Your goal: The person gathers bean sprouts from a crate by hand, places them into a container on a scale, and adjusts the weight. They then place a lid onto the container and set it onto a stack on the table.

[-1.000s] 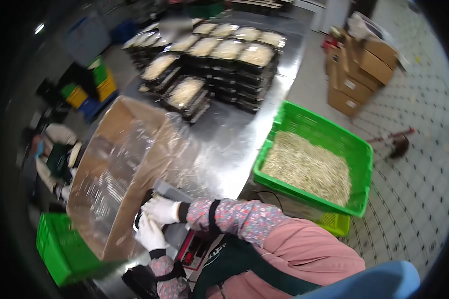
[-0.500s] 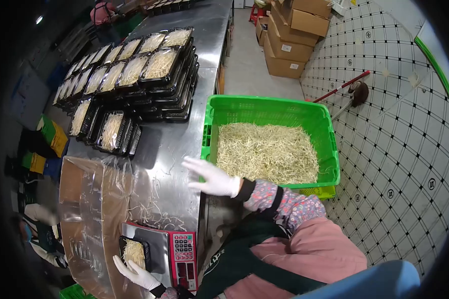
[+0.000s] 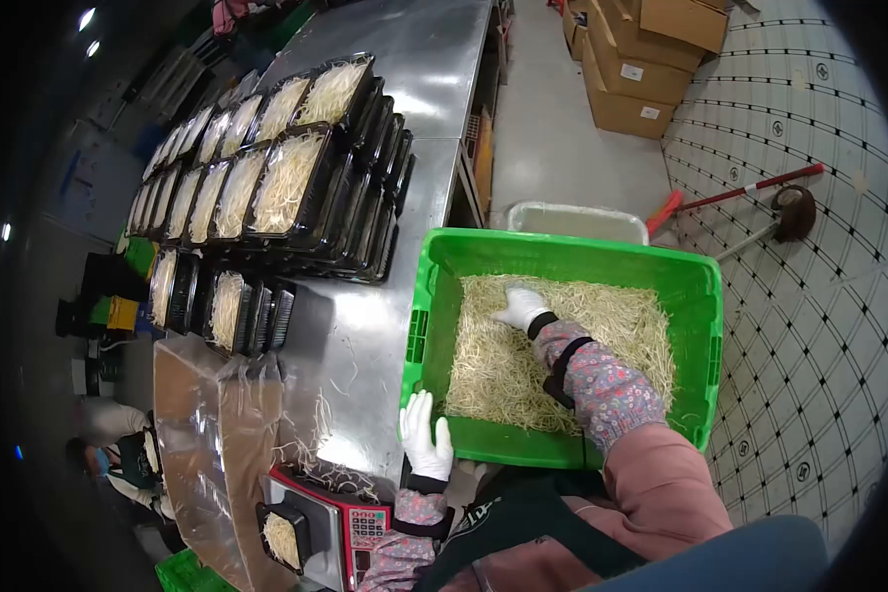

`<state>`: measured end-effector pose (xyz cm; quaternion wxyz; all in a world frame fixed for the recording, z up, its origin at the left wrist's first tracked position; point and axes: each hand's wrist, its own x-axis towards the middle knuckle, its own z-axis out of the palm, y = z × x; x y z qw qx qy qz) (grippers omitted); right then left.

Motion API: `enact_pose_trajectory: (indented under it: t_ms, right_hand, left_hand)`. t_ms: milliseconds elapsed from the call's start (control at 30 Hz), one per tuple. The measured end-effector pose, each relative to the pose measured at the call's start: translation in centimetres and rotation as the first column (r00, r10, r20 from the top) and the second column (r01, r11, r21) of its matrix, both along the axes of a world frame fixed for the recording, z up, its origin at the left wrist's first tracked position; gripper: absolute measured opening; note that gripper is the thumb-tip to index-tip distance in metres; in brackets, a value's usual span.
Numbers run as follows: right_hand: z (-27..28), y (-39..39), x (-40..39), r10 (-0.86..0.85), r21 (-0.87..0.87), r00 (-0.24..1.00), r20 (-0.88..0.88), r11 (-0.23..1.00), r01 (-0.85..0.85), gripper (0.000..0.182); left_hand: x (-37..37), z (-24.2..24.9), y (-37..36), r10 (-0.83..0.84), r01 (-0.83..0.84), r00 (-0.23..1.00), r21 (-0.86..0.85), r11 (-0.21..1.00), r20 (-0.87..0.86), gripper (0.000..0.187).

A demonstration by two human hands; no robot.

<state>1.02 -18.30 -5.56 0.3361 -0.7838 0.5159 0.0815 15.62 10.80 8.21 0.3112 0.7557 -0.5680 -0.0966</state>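
Observation:
White gloves cover both hands. My right hand (image 3: 523, 308) is down on the pale bean sprouts (image 3: 503, 380) inside the green crate (image 3: 562, 451); its fingertips are partly hidden among them. My left hand (image 3: 425, 437) rests at the crate's near left corner, fingers up and apart, holding nothing. A black tray of sprouts (image 3: 282, 541) sits on the red and silver scale (image 3: 323, 513), left of my left hand. Loose sprouts (image 3: 331, 464) lie on the metal table (image 3: 350, 340) behind the scale.
Stacked packed trays (image 3: 286, 183) stand on the table's far left. A plastic-lined box (image 3: 192, 424) is left of the scale. Cardboard boxes (image 3: 636, 84), a broom (image 3: 750, 187) and a pale bin (image 3: 577, 222) are beyond the crate. A co-worker (image 3: 128, 454) is at far left.
My right hand has moved from above the table into the crate's sprouts. My left hand has left the tray on the scale for the crate's corner. The view has shifted.

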Motion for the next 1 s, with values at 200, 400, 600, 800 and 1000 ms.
enact_pose_trajectory:
  t_ms: [200,400,600,800,1000]
  right_hand:
    - [-18.4,-1.2,5.5,0.001,-0.084,0.991,-0.132,0.996,-0.013,0.07]
    - [-10.1,-2.4,5.3,0.201,0.372,0.978,-0.06,0.913,-0.165,0.05]
    - [-2.0,-3.6,0.9,0.136,0.281,0.983,0.126,0.945,-0.167,0.055]
    - [6.3,-1.5,-6.0,0.219,0.006,0.915,0.34,0.972,-0.235,0.073]
    - [3.5,2.0,-10.5,0.464,0.018,0.884,-0.053,0.886,-0.464,0.115]
  left_hand:
    - [-1.0,-0.6,-1.5,0.017,-0.04,0.977,0.107,0.993,0.211,0.047]
    - [-0.8,-0.7,-1.6,0.036,-0.055,0.978,0.092,0.994,0.204,0.046]
    - [-0.9,-0.2,-1.6,0.033,-0.053,0.979,0.096,0.994,0.201,0.046]
    - [-1.0,-0.4,-1.7,0.028,-0.052,0.972,0.096,0.994,0.233,0.045]
    - [-1.1,-0.6,-1.7,0.028,-0.049,0.97,0.084,0.995,0.241,0.044]
